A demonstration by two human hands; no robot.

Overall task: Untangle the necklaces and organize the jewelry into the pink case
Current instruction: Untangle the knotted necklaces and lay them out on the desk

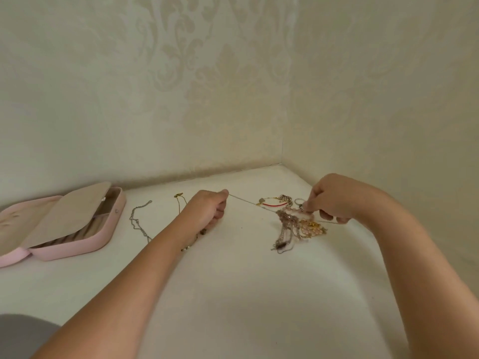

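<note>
My left hand pinches one end of a thin silver chain that runs taut to the right into a tangle of jewelry. My right hand pinches the tangle at its top, holding pink and gold pieces a little above the white table. A red bracelet and a ring lie just behind the tangle. A separate silver necklace and a gold necklace lie left of my left hand. The pink case lies open at the far left.
The white table meets patterned walls at the back and right, forming a corner behind my right hand. A beige inner flap stands half raised over the case's compartments. Something grey shows at the bottom left.
</note>
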